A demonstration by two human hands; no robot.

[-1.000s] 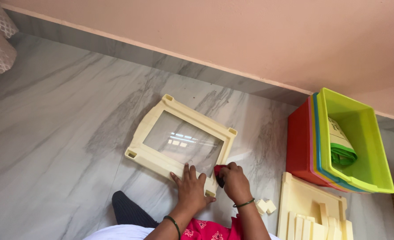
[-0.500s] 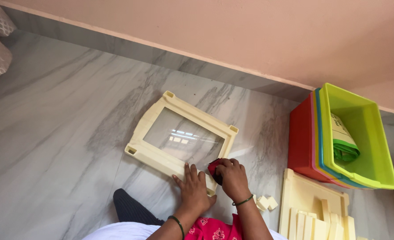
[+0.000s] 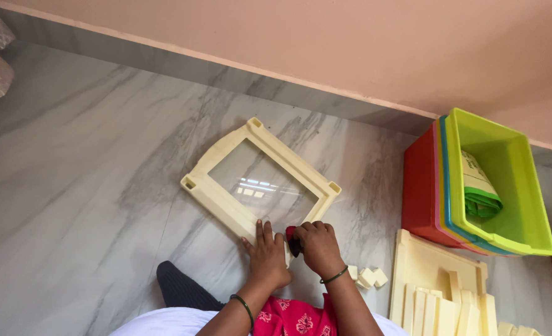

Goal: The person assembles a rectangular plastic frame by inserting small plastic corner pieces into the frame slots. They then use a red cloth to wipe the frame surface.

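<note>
A: Left hand (image 3: 267, 258) lay flat, fingers spread, on the cream frame (image 3: 226, 208), lower centre; right hand (image 3: 316, 247) pinched a red cloth (image 3: 293, 239).

B: Risk: frame probably could skid on marble floor (image 3: 89, 162) if pressed unevenly.

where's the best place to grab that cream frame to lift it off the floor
Probably the two long side rails of the cream frame, one from each side. It lies flat on the marble floor, and the middle looks like a clear pane. The left hand presses the near rail; the right hand holds something red and dark.
</note>
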